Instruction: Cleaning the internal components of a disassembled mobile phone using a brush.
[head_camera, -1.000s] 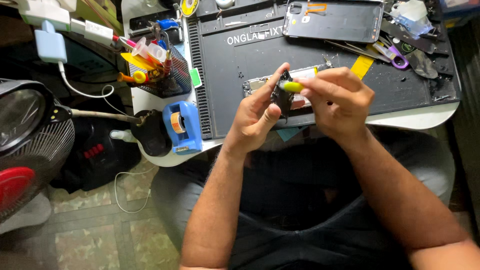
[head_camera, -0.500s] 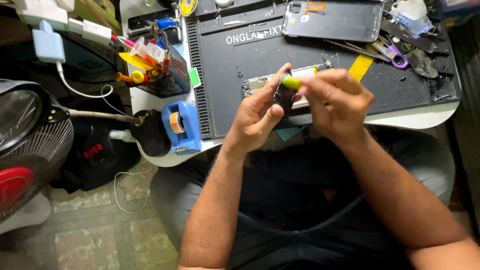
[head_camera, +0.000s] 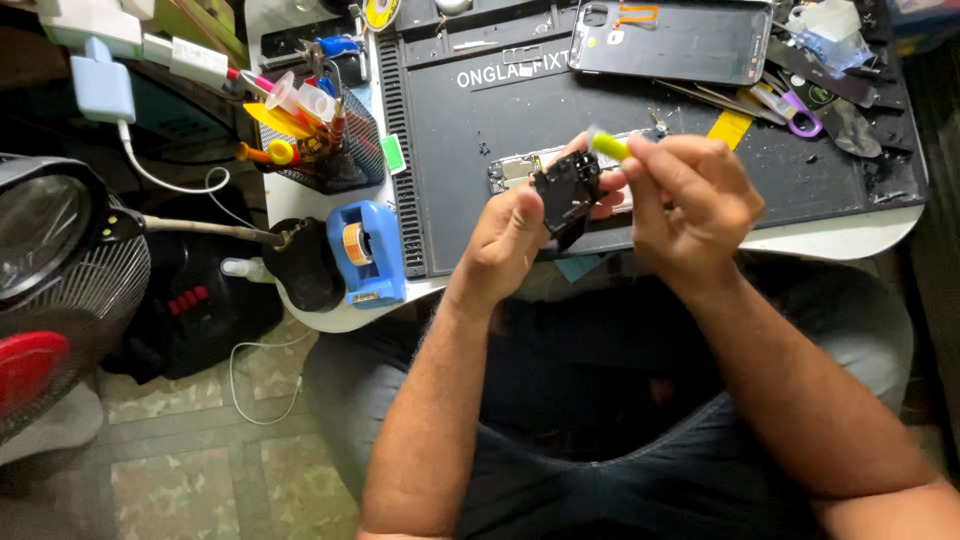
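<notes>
My left hand (head_camera: 515, 232) holds a small black plastic part (head_camera: 566, 190) just above the near edge of a dark work mat (head_camera: 460, 150). My right hand (head_camera: 690, 205) grips a thin tool with a yellow-green handle (head_camera: 608, 146), its tip at the black part. Under my hands lies a small circuit board (head_camera: 515, 170) on the mat. A dark phone back (head_camera: 672, 40) rests at the far side of the mat.
A blue tape dispenser (head_camera: 365, 250) sits at the table's left front. A mesh basket of tools (head_camera: 310, 130) stands behind it. Tweezers and purple-handled tools (head_camera: 790, 105) lie at the right. A fan (head_camera: 50, 270) stands on the floor left; cables trail there.
Both hands have shifted slightly, and the yellow-green tool has tilted up, its handle end now pointing further away from me over the black part.
</notes>
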